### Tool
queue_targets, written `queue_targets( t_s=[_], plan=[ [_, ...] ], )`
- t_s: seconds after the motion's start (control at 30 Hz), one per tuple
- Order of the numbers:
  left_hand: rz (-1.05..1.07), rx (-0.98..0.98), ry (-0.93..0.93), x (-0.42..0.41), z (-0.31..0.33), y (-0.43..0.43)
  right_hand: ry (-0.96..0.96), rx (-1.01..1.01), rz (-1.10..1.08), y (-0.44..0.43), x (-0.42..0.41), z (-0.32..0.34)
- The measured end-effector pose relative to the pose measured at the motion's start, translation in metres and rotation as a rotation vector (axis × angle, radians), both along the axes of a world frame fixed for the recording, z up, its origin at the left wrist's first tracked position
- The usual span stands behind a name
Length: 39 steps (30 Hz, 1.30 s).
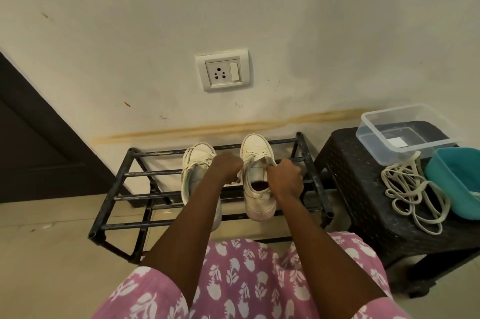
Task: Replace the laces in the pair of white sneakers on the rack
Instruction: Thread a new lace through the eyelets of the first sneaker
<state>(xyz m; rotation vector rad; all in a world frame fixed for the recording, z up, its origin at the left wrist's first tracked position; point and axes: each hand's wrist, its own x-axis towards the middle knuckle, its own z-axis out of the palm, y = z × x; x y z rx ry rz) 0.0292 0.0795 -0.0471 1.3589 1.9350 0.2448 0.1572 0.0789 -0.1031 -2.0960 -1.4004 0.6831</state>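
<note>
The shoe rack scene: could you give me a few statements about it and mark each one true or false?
1. The left hand and the right hand both hold the right-hand sneaker. True.
2. The sneakers stand on the floor. False: the right-hand sneaker and the left-hand sneaker both rest on the bars of the black rack.
3. A tangle of loose laces lies on the dark stool. True.
4. The loose laces are inside the teal tub. False: they lie on the stool beside the teal tub.
</note>
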Motion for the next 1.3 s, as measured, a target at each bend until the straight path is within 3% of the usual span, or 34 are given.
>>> queue_targets(
  t_s=[0.1, 0.3, 0.47, 0.73, 0.93, 1.13, 1.3],
  plan=[
    [0.289, -0.11, -0.417, 0.007, -0.005, -0.003, 0.002, -0.002, -0.003, 0.0, 0.0, 0.0],
    [0.596, -0.016, -0.879, 0.015, -0.021, -0.003, 0.005, 0.004, -0.002, 0.0, 0.0, 0.0],
    [0.826, 0.122, -1.103, 0.01, -0.01, 0.004, -0.01, 0.012, -0.001, 0.0, -0.001, -0.002],
    [0.703, 0.414, -1.033, 0.004, 0.035, 0.012, -0.114, 0.063, 0.053, -0.004, 0.0, 0.005],
    [0.534, 0.586, -0.959, -0.005, 0.082, 0.015, -0.236, 0.143, 0.262, 0.002, 0.001, 0.022],
    [0.284, 0.666, -1.008, -0.011, 0.126, 0.018, 0.154, 0.173, 0.386, 0.016, -0.012, 0.076],
    [0.132, 0.656, -1.002, -0.008, 0.155, 0.016, 0.182, 0.043, 0.517, 0.021, -0.028, 0.104]
  ],
)
